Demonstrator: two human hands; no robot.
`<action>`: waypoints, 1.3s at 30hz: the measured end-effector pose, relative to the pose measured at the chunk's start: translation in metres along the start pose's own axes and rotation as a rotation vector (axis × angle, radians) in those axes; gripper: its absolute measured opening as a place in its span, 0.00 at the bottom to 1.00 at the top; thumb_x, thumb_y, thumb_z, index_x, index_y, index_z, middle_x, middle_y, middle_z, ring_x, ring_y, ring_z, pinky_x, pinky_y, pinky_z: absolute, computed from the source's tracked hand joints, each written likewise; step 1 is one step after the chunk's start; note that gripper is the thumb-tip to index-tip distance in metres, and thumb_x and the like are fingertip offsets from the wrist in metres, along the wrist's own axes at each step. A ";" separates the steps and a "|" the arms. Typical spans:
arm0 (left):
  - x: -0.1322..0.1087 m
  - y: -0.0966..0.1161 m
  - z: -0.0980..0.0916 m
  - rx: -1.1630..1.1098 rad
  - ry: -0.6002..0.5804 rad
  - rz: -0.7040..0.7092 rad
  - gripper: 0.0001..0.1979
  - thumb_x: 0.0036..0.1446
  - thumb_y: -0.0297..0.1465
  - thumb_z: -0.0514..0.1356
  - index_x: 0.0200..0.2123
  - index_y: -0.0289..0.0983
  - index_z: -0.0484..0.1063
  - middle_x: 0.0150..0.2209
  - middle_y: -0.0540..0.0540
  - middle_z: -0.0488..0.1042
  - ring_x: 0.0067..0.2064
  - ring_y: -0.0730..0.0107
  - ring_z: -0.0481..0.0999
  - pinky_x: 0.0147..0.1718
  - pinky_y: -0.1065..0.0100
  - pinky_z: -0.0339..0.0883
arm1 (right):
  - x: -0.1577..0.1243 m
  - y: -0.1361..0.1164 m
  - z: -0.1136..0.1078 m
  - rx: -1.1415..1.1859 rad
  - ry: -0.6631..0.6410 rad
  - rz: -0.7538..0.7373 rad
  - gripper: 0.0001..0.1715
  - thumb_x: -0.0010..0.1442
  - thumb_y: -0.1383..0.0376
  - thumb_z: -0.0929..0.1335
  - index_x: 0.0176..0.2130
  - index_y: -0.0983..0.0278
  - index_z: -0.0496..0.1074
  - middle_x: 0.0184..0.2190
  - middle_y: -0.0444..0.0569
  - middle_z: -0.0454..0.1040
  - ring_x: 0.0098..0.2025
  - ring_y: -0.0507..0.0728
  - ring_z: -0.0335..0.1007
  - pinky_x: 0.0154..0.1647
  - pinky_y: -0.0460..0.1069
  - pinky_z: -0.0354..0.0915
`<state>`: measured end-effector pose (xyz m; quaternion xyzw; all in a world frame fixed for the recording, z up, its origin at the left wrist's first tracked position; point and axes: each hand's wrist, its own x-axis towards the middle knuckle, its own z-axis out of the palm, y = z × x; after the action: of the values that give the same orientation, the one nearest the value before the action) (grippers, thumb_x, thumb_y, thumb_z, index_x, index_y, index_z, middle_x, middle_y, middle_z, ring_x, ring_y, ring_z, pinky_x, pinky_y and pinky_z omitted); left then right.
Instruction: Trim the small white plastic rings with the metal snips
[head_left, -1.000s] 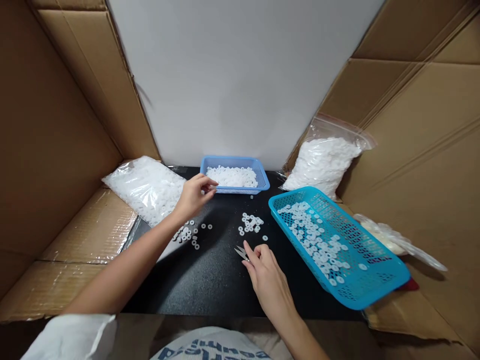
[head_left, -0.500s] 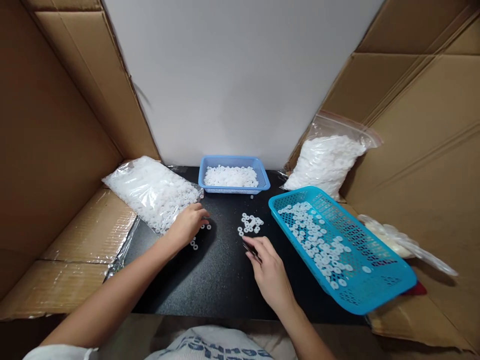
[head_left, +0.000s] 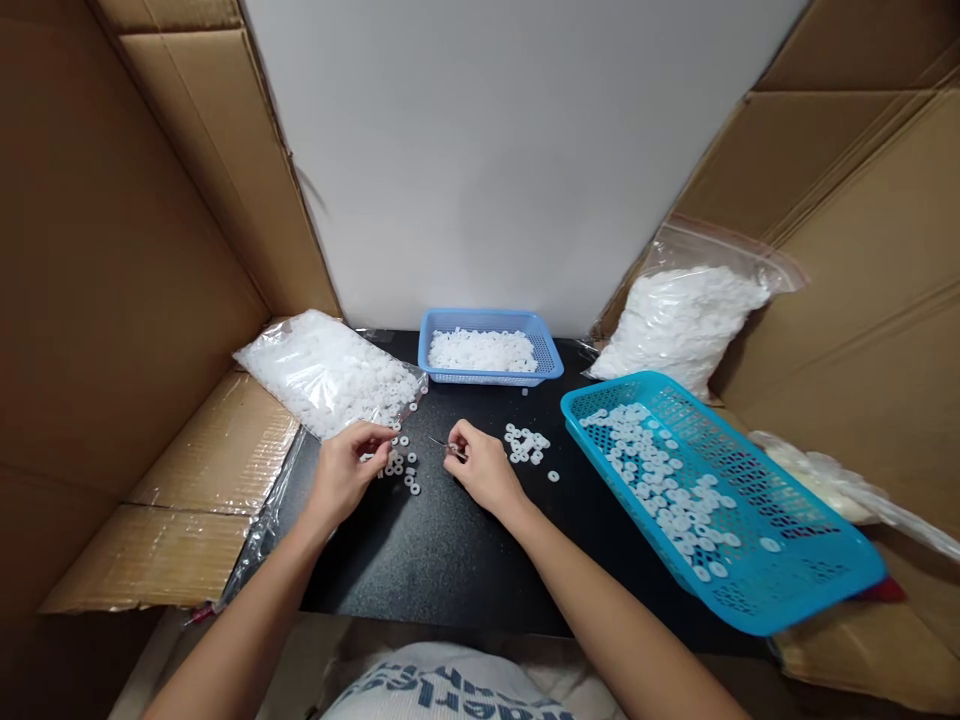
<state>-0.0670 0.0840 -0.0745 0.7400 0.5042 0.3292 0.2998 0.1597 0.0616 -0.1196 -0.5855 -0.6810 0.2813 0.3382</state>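
Lying against the left cardboard wall, a clear bag of white rings is noted, its right end resting on the black mat.

Just right of that bag the left hand is held low over the mat. Its fingers are curled and the tips are drawn together. Whether a ring is pinched between them cannot be told, as the detail is too small.

A loose scatter of rings is seen on the mat just beside the left fingertips, between the two hands.

Small scissors are gripped in the right hand, with the fingers closed around them. Only the thin metal tip is shown, pointing left toward the scatter. The two hands are near each other but apart.

Behind the hands, at the foot of the white back wall, a small blue basket holding a layer of rings is recorded.

A second cluster of rings lies just right of the right hand, with a single ring a little nearer.

Further right, a large turquoise basket is set at an angle, partly off the mat, with rings spread over its floor.

Behind it a full bag is propped against the right cardboard. Another clear bag is seen at the far right.
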 end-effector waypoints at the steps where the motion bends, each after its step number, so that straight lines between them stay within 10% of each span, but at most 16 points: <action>1: -0.008 0.001 -0.005 -0.038 0.023 -0.024 0.10 0.60 0.33 0.62 0.41 0.37 0.82 0.37 0.44 0.83 0.36 0.63 0.81 0.37 0.65 0.74 | -0.002 -0.001 -0.002 0.023 0.007 -0.003 0.13 0.69 0.57 0.70 0.45 0.65 0.76 0.41 0.48 0.79 0.39 0.55 0.76 0.42 0.53 0.74; 6: -0.042 0.006 -0.010 -0.209 0.059 -0.168 0.10 0.56 0.37 0.66 0.37 0.39 0.85 0.39 0.43 0.84 0.39 0.60 0.81 0.40 0.63 0.73 | -0.022 -0.014 -0.003 0.146 0.005 -0.018 0.09 0.66 0.63 0.68 0.44 0.60 0.78 0.28 0.43 0.78 0.29 0.55 0.75 0.33 0.48 0.68; 18: -0.057 0.010 0.000 -0.656 0.034 -0.433 0.16 0.47 0.42 0.76 0.36 0.38 0.86 0.31 0.47 0.81 0.33 0.70 0.78 0.39 0.69 0.72 | -0.037 -0.035 0.039 0.348 0.046 -0.013 0.07 0.56 0.71 0.73 0.35 0.58 0.77 0.36 0.48 0.78 0.39 0.60 0.76 0.43 0.52 0.70; 28: -0.048 0.068 0.016 -1.043 -0.146 -0.579 0.37 0.37 0.34 0.82 0.53 0.35 0.79 0.31 0.43 0.85 0.33 0.63 0.85 0.39 0.64 0.76 | -0.052 -0.050 -0.014 0.769 0.099 0.027 0.19 0.58 0.49 0.77 0.35 0.61 0.76 0.33 0.47 0.81 0.35 0.57 0.79 0.38 0.50 0.75; 39: -0.031 0.109 0.028 -1.271 -0.295 -0.673 0.33 0.35 0.27 0.83 0.48 0.33 0.83 0.25 0.48 0.83 0.29 0.72 0.80 0.36 0.69 0.73 | -0.068 -0.061 -0.061 0.786 0.113 -0.120 0.11 0.55 0.57 0.81 0.34 0.58 0.81 0.36 0.47 0.82 0.39 0.56 0.81 0.39 0.48 0.76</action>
<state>0.0065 0.0178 -0.0130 0.2650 0.3701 0.3451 0.8208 0.1765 -0.0162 -0.0436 -0.3850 -0.5349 0.4675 0.5892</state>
